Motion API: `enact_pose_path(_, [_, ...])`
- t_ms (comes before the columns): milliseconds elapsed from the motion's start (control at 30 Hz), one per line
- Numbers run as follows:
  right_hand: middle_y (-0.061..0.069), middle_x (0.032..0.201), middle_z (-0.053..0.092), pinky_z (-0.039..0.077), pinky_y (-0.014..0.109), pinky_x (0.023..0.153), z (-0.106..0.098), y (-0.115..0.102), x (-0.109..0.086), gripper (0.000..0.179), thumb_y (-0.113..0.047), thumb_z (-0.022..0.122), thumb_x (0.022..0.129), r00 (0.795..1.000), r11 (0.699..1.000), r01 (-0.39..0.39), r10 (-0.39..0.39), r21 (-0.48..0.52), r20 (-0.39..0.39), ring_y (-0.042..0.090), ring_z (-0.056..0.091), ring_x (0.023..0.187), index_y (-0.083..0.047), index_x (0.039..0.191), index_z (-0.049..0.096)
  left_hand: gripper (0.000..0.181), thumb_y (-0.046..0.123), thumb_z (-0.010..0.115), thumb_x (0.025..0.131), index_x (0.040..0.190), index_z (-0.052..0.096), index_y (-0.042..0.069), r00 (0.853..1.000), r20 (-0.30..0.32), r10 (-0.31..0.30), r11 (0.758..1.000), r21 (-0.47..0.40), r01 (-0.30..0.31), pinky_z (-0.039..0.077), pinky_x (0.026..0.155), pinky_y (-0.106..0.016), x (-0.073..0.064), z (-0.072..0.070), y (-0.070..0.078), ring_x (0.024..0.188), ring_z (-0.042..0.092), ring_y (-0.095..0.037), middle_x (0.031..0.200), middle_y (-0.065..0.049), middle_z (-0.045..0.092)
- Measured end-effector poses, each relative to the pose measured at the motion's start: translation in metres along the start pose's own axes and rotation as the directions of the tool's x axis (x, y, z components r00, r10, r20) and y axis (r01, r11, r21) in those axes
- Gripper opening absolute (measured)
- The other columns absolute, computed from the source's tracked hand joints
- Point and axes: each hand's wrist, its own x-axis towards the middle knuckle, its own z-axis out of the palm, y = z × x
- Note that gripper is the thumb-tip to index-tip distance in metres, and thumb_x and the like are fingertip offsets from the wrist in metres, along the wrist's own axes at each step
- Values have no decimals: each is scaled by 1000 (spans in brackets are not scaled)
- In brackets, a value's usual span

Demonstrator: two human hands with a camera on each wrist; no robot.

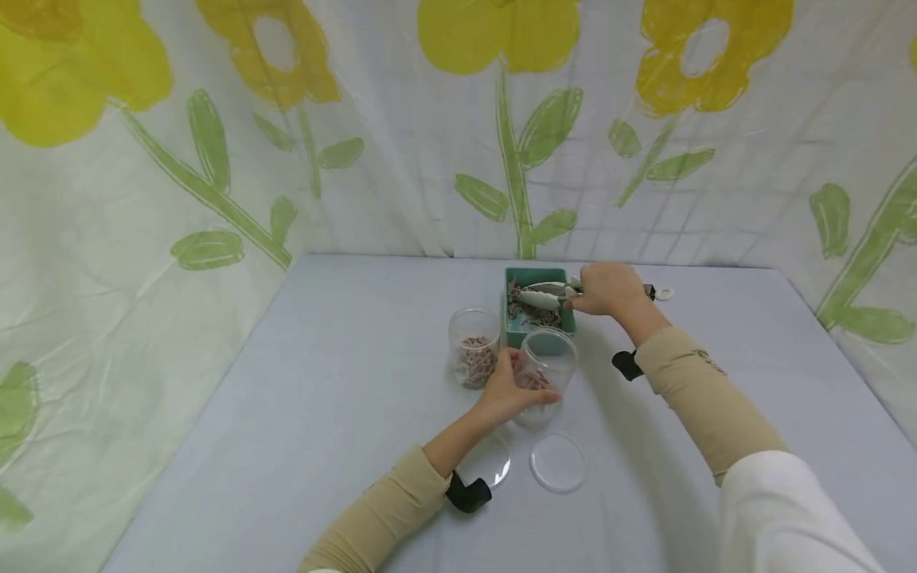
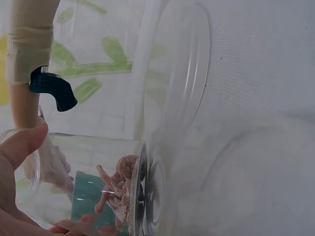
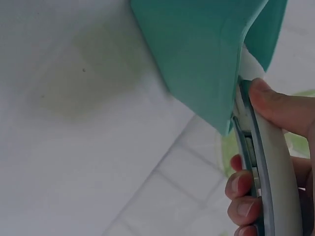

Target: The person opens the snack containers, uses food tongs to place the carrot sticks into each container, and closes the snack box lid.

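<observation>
My right hand (image 1: 611, 290) grips a pair of tongs (image 1: 542, 299) by its pale handles, which the right wrist view shows between thumb and curled fingers. The tongs' heads reach into a green rectangular bin (image 1: 571, 325) holding small brownish-pink pieces (image 1: 542, 317). With thumb and fingers spread round it, my left hand (image 1: 504, 394) holds a clear jar (image 1: 556, 350) upright in front of the bin. Some of the same pieces (image 2: 118, 189) lie at that jar's bottom. To its left stands a second clear jar (image 1: 474, 325), fuller with pieces.
Two clear round lids lie nearer me: one lid (image 1: 559, 462) in front of the held jar, another lid (image 1: 494, 461) partly behind my left wrist. A flower-printed curtain (image 1: 401, 159) hangs behind the pale table (image 1: 344, 358).
</observation>
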Motion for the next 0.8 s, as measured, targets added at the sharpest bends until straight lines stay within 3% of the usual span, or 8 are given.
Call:
enact_pose_path(133, [-5,50,24,34,29,46,-3,7,-6,58,-50,66,88,999,998,-25,24,52,26,11,28,46,-18,54,32,68,22,83,78,124,37,4,1000,-4,-8,1000,-3,8,35,108,-49,1,2,0,129,42,-35,131,-21,46])
enact_pose_path(533, [-6,51,24,25,25,46,-13,27,-26,58,-55,64,88,999,977,-26,22,209,23,9,22,47,-19,54,33,67,25,78,83,127,32,5,999,-5,-36,999,-31,36,31,110,-50,4,6,2,135,36,-37,144,-26,37])
enact_pose_path(800, [0,60,40,31,30,51,-22,37,-46,52,-60,61,87,999,965,-54,54,255,5,16,37,56,-12,70,59,71,26,78,83,130,30,3,998,-43,-54,997,-58,51,31,111,-48,5,10,4,135,36,-38,144,-28,37])
